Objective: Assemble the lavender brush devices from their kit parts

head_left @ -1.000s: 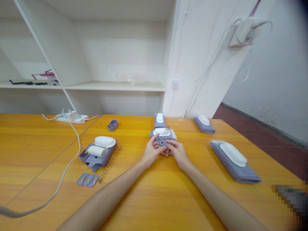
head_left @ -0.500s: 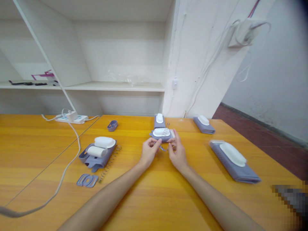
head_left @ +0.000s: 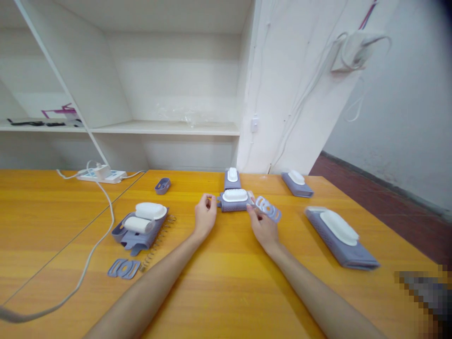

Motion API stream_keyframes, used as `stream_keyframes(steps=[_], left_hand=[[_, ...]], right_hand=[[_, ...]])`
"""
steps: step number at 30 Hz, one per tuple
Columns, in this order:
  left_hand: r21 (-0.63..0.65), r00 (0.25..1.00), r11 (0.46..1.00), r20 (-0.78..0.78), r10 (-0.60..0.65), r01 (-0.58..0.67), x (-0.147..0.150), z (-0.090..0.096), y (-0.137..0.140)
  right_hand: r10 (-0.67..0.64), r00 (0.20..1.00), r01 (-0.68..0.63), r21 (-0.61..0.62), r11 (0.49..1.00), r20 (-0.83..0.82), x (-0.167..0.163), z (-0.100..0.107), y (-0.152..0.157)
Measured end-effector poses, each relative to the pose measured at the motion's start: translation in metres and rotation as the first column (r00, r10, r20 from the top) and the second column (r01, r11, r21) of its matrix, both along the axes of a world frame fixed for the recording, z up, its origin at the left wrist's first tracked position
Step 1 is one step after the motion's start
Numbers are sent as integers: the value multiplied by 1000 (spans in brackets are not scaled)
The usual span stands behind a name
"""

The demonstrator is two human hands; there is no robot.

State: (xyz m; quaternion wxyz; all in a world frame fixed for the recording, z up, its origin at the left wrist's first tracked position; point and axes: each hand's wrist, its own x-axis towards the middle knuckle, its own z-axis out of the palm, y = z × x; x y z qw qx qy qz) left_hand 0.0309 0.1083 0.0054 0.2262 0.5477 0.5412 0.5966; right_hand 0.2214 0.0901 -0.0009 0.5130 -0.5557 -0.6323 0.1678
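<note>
My right hand [head_left: 264, 228] pinches a flat purple plate with cut-outs [head_left: 267, 208], which sticks out to the right of the fingers. My left hand [head_left: 205, 215] has its fingers pressed together beside the left end of a grey-purple case [head_left: 233, 206]. Whether anything is between those fingers, I cannot make out. On that case lies a white oval brush [head_left: 235, 195], bristles up. The right fingertips are close to the case's right end. Directly behind stands another grey-purple case with a white brush [head_left: 232, 174].
At left, a grey-purple case [head_left: 139, 239] carries a white roll [head_left: 137, 225] and white oval piece [head_left: 151, 211]; a coil spring [head_left: 158, 240] and flat purple plates [head_left: 123, 268] lie beside it. Two more cases [head_left: 341, 240] sit right. A white cable [head_left: 100, 245] crosses the left.
My hands have moved apart, the left one leftward. The flat plate now shows plainly in my right hand. A wire coil seen over the middle brush is no longer visible there.
</note>
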Motion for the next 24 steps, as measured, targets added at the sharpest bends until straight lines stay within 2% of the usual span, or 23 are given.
stream_keyframes(steps=[3, 7, 10, 12, 14, 16, 18, 21, 24], left_hand=[[-22, 961, 984, -219, 169, -178, -12, -4, 14], [-39, 853, 949, -451, 263, -313, -17, -5, 28], [-12, 715, 908, -621, 322, -420, -22, 0, 39], [9, 591, 854, -718, 368, -520, -29, 3, 46], [91, 451, 812, -793, 409, -577, -38, 5, 52], [163, 344, 795, -838, 424, -584, -48, 4, 57], [172, 287, 762, -856, 429, -625, -59, 0, 63], [113, 227, 680, -892, 390, -724, -75, -5, 74], [13, 192, 579, -937, 291, -815, -89, -5, 85]], right_hand=[[15, 1000, -15, 56, 998, 5, -5, 4, -3], [26, 999, -29, 53, 998, 45, -8, 6, -5], [28, 1000, -28, 38, 999, -2, -6, 3, -5], [39, 999, -39, 36, 999, -8, -5, 1, -4], [50, 998, -51, 45, 998, 33, -6, 0, -4], [52, 996, -57, 65, 996, 77, -6, 0, -4], [54, 994, -62, 87, 994, 94, -7, 1, -4], [59, 993, -71, 119, 990, 100, -7, 0, -3], [49, 988, -71, 148, 986, 148, -5, -2, -2]])
